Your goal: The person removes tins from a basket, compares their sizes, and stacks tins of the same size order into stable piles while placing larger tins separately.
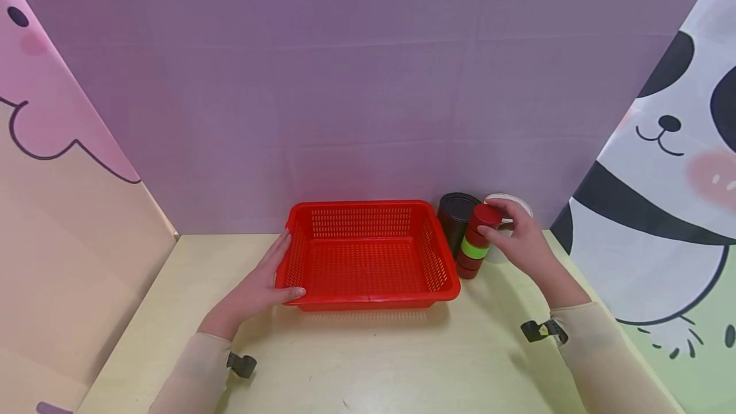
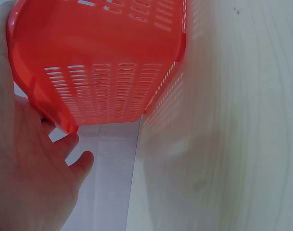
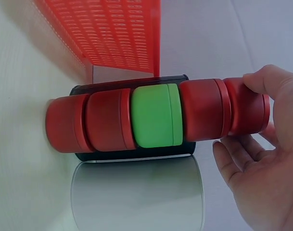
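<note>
A red plastic basket (image 1: 368, 302) with slotted walls stands on the table. My left hand (image 1: 259, 286) rests on its front left corner, thumb over the rim and straight fingers along the side; the left wrist view shows the fingers (image 2: 64, 144) against the outer rim. Right of the basket rises a column of several small lidded canisters, red except for a green canister (image 3: 156, 115) in the middle. My right hand (image 3: 261, 178) holds the top red canister (image 3: 245, 106) between thumb and fingers; it still touches the one below.
A black lidded canister (image 1: 454, 209) stands directly behind the column, close to the basket's right wall. Beside it is a wider white cylinder (image 3: 136, 192), partly covered by my right hand in the head view. A purple cloth wall (image 1: 368, 94) backs the table (image 1: 356, 356).
</note>
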Available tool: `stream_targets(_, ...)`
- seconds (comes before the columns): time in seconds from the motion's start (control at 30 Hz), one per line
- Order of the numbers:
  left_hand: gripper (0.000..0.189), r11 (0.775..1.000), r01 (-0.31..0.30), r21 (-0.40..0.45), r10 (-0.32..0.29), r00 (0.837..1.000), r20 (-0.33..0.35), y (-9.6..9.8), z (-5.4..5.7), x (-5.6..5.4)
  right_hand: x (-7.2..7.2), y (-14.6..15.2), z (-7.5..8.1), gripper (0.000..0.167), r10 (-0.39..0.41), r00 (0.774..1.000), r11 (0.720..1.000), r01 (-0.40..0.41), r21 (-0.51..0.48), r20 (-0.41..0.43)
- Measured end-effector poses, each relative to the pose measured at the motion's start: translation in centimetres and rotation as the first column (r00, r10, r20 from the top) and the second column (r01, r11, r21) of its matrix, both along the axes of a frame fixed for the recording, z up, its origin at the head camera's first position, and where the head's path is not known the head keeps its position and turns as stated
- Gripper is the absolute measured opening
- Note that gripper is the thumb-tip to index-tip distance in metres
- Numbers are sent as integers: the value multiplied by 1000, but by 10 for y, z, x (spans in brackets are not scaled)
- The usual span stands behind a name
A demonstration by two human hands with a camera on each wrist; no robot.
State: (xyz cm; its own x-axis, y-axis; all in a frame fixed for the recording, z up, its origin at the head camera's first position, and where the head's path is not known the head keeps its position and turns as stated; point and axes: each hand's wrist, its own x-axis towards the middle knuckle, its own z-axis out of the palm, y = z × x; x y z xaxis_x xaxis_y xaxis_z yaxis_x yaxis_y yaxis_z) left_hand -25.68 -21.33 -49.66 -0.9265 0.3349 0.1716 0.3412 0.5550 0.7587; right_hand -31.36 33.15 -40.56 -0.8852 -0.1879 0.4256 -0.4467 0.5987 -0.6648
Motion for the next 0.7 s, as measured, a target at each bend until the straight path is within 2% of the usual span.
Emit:
stream_targets(0.23, 127, 1000, -6, 18, 5, 1000, 15, 0, -2, -2, 2, 2, -6, 71, -5, 1000, 1000, 5, -23, 3)
stream_targets(0.47, 128, 1000, -4, -8, 4, 1000, 5, -1, 2, -1, 11, 8, -7, 72, -36, 999, 999, 37, -16, 34)
stream_targets(0.7, 125, 1000, 4, -5, -4, 1000, -15, -3, 5, 0, 16, 16, -9, 69, -35, 999, 999, 35, 8, 27)
